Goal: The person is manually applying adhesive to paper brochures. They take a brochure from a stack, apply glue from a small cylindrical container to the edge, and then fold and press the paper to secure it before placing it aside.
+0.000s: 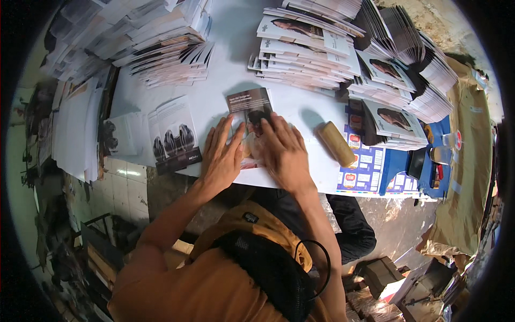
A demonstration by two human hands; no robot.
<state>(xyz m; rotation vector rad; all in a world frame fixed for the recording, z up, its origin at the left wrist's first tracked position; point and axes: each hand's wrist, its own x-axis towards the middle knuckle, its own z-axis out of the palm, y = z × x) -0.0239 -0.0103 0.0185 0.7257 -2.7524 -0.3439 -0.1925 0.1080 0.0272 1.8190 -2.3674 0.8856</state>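
A folded leaflet (250, 103) with a dark upper part and a photo lies upright in front of me at the table's near edge. My left hand (219, 158) rests flat along its left side, fingers stretched out. Over its right side lies my right hand (285, 154), its fingers extended and pressing down on the paper. Both hands cover much of the lower part. To the left is another leaflet (174, 129) showing dark rounded shapes, with a pale sheet (124, 133) beside it. A tan oblong block (336, 144) lies just right of my right hand.
Tall stacks of folded leaflets stand at the back left (171, 67) and back right (306, 53). More piles (394, 123) sit on a blue-purple printed sheet (362, 169) at the right, near a dark phone-like object (416, 162) and a clear cup (441, 155).
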